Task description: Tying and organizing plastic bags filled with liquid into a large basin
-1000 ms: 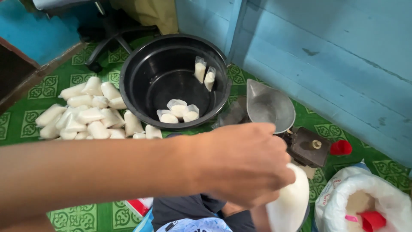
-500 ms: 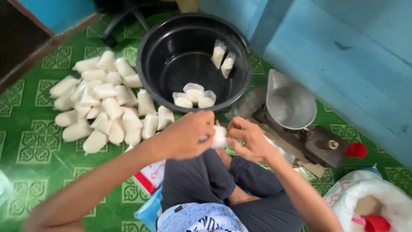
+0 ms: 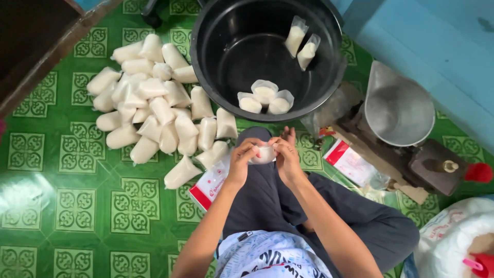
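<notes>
A small clear plastic bag with white filling (image 3: 265,153) is held over my lap between both hands. My left hand (image 3: 244,160) pinches its left side and my right hand (image 3: 286,154) grips its right side, fingers curled around the bag's top. Just beyond the hands stands a large black tub (image 3: 216,77) with several filled white bags inside, three on the bottom and two leaning on the far wall. A heap of filled white bags (image 3: 154,110) lies on the green patterned floor to the left of the tub.
A metal scoop pan (image 3: 399,108) sits on a dark scale (image 3: 432,164) at the right. Red and white packets (image 3: 350,162) lie on the floor by my knees. A big white sack (image 3: 453,242) is at the bottom right. Blue wall behind.
My left arm has drawn back from reaching across. Both hands have come together over my lap on the small bag, and the view has tilted down toward them.
</notes>
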